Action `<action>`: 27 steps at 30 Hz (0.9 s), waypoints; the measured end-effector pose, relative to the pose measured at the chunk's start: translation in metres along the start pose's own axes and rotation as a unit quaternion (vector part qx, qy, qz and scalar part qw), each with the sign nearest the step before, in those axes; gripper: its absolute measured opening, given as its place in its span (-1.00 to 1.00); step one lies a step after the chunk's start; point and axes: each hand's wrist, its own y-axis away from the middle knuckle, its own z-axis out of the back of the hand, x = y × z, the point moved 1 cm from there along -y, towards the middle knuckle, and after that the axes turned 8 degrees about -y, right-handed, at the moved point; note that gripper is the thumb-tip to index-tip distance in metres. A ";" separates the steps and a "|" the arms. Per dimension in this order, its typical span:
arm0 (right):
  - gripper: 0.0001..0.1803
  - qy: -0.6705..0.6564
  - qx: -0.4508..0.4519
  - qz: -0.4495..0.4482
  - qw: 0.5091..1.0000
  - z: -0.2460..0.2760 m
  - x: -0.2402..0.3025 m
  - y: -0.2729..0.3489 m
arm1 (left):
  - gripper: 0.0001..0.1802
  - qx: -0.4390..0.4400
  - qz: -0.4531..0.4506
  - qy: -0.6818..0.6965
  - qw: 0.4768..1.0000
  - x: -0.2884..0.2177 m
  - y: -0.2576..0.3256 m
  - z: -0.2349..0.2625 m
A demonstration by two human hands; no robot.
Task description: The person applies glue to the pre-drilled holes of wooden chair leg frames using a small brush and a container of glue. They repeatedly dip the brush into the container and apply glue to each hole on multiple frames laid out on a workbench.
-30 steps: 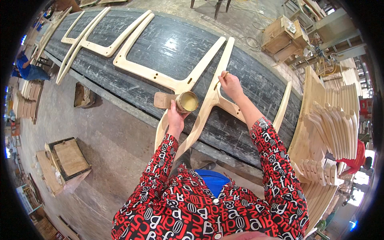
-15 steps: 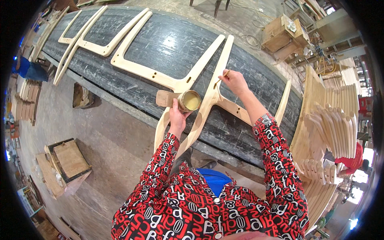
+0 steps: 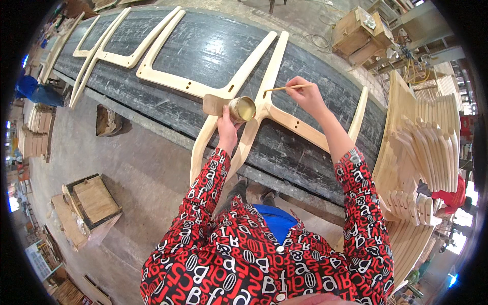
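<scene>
My left hand [image 3: 227,131] is closed around a small round tin [image 3: 243,109] of pale yellow, glue-like stuff, tipped so its open top shows. A flat brown wooden paddle [image 3: 213,104] sticks out to the left beside the tin; whether it is fixed to it I cannot tell. Between the fingers of my right hand [image 3: 308,98] is a thin wooden stick [image 3: 278,89]. Its tip points left, at a dark slot in the pale wooden chair-side frame [image 3: 272,68]. Another such frame [image 3: 165,77], with dark slots and holes, lies just left of it.
More pale frames [image 3: 116,58] lie along the long dark tabletop [image 3: 213,51]. Stacked curved wooden parts [image 3: 422,152] stand on the right. A wooden box [image 3: 94,201] sits on the floor at left, and another crate [image 3: 361,35] stands beyond the table. Other people are at both sides.
My right hand has risen slightly, and the stick now lies nearly level with its tip at the slot. The tin stays in my left hand. The whole view has shifted a little.
</scene>
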 end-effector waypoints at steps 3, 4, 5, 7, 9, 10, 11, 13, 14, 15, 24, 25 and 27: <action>-0.82 -0.100 -0.090 -0.053 0.990 -0.007 0.007 0.030 | -0.48 0.020 -0.014 -0.040 0.999 -0.004 0.005 -0.016; -0.81 -0.103 -0.101 -0.056 0.988 -0.010 0.008 0.038 | -0.50 0.049 -0.023 -0.015 0.998 -0.004 0.005 -0.017; -0.80 -0.107 -0.110 -0.060 0.986 -0.014 0.009 0.044 | -0.51 0.048 -0.031 -0.023 0.998 -0.002 0.006 -0.017; -0.78 -0.148 -0.135 -0.085 0.976 -0.017 0.006 0.054 | -0.53 0.052 -0.045 -0.037 0.997 0.003 0.011 -0.023; -0.77 -0.238 -0.179 -0.158 0.941 -0.009 -0.020 0.071 | -0.55 0.070 -0.035 -0.063 0.995 0.009 0.024 -0.046; -0.78 -0.323 -0.193 -0.200 0.905 -0.009 -0.025 0.072 | -0.56 0.076 -0.034 -0.061 0.995 0.010 0.027 -0.046; -0.78 -0.366 -0.213 -0.210 0.881 -0.006 -0.029 0.079 | -0.56 0.082 -0.032 -0.058 0.994 0.011 0.029 -0.047; -0.80 -0.448 -0.245 -0.228 0.829 -0.002 -0.033 0.095 | -0.57 0.094 -0.016 -0.022 0.995 0.017 0.031 -0.046; -0.81 -0.461 -0.234 -0.204 0.831 0.001 -0.033 0.099 | -0.56 0.094 -0.010 -0.012 0.995 0.020 0.030 -0.044; -0.83 -0.473 -0.224 -0.179 0.833 0.005 -0.033 0.103 | -0.55 0.095 -0.004 -0.003 0.995 0.023 0.029 -0.043; -0.91 -0.488 -0.299 -0.172 0.802 0.012 -0.043 0.133 | -0.51 0.132 0.026 0.046 0.990 0.048 0.026 -0.061; -0.91 -0.497 -0.328 -0.194 0.779 0.010 -0.054 0.138 | -0.51 0.137 0.026 0.044 0.989 0.051 0.026 -0.067; -0.84 -0.511 -0.361 -0.237 0.743 0.008 -0.071 0.145 | -0.50 0.141 0.035 0.048 0.988 0.057 0.029 -0.082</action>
